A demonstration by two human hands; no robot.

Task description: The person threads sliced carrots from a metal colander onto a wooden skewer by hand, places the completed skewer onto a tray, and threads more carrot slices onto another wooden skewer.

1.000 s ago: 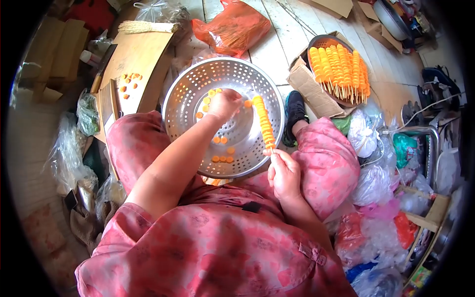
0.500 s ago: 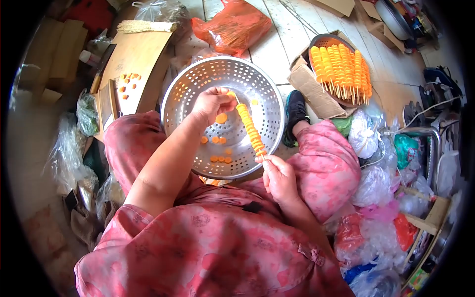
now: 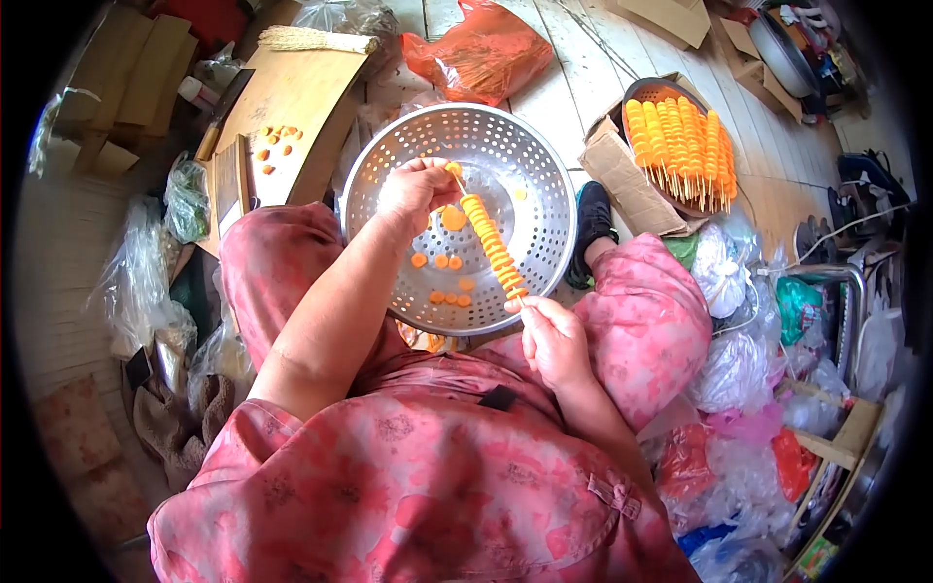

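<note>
My right hand grips the lower end of a skewer of carrot slices, which slants up and to the left over a steel colander. Round orange slices fill most of the stick, packed closely. At its bare upper tip my left hand pinches a single carrot slice; whether the tip pierces it I cannot tell. Several loose carrot slices lie in the colander below, with a larger one near my left fingers.
A dark basket of filled skewers rests in a cardboard box at the upper right. Left of the colander, a board holds carrot pieces and a knife. An orange bag lies beyond; plastic bags crowd the right.
The view has shifted slightly, so the colander and box appear farther right. Both hands keep their grips at the two ends of the skewer, and the slice stays at my left fingertips.
</note>
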